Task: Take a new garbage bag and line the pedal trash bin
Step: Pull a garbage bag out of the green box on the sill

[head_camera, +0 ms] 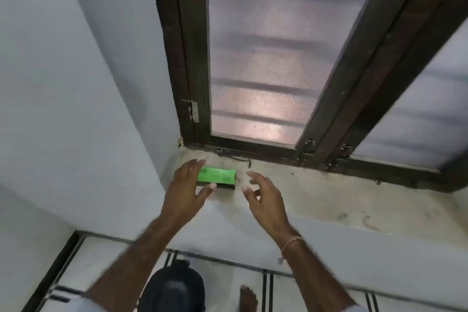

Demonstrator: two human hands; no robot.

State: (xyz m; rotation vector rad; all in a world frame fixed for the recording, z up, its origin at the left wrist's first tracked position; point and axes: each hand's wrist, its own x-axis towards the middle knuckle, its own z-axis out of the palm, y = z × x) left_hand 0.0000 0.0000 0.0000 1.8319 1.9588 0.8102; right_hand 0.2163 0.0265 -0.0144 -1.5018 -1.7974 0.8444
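Nearest to me, at the bottom edge of my view, sits the black pedal trash bin (174, 289) on the tiled floor (106, 256), its rounded lid closed as far as I can judge. A bare foot (248, 297) stands just to the right of it, on the pale tiles with dark stripes.

Both my forearms reach up and forward from the bottom toward the window sill (329, 200). My left hand (186, 191) has its fingers spread apart, thumb and forefinger curved around the left end of the green garbage bag pack (217, 177); the fingertips overlap the pack's edge, but I cannot tell whether they actually touch it. My right hand (266, 200) hovers just to the right of the pack, fingers loosely apart and curled, holding nothing. A thin orange thread bracelet (291, 244) circles the right wrist.

The pack lies flat on the dusty sill, close to the corner where the sill meets the pale wall (63, 83). Its bright green label carries dark printed marks, but the frame is too blurred for me to read any words or a brand. Under the label the pack looks dark.

Behind it rises the dark-framed window (258, 58) with frosted, meshed panes, and a small metal latch hook (235, 158) rests on the sill near the frame.
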